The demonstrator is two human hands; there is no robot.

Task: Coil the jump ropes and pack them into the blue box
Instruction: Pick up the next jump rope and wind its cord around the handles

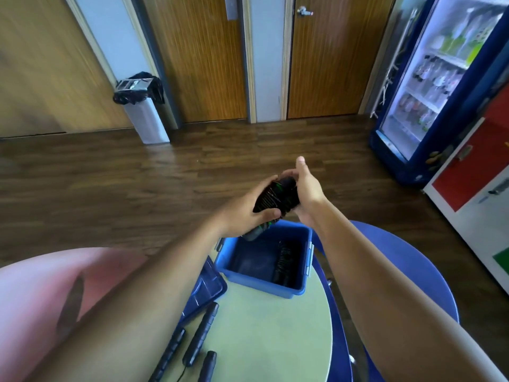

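Black coiled jump rope [278, 198]: a tight bundle with green flecks, held between both hands in the air, up and away from the tabletop.
Left hand [245, 208]: clamped on the bundle, thumb curled under its near edge and fingers wrapped along its left side.
Right hand [307, 194]: pressed to the bundle's right side, fingers curled round its far end, thumb sticking straight up and free.
Handle [256, 231]: one dark grip of the held rope pokes out beneath the left hand, tilted down toward the box.
Blue box [261, 282]: open, directly below both hands and a little nearer the person; the held bundle is above its far rim, not inside.
Second coil [286, 260]: another dark wound rope lies in the box, under the right hand's side.
Lid [206, 288]: dark blue, just beside the box, below the left forearm.
Loose handles [201, 332]: black ribbed grips lying on the table nearer the person than the hands, under the left forearm; how many ropes they belong to I cannot tell.
Green table [261, 334]: round, carrying box, lid and handles.
Blue chair [399, 257]: behind the table, under the right forearm.
Waste bin [143, 111]: far beyond the left hand, against the wall.
Drinks fridge [440, 78]: far beyond the right hand, lit.
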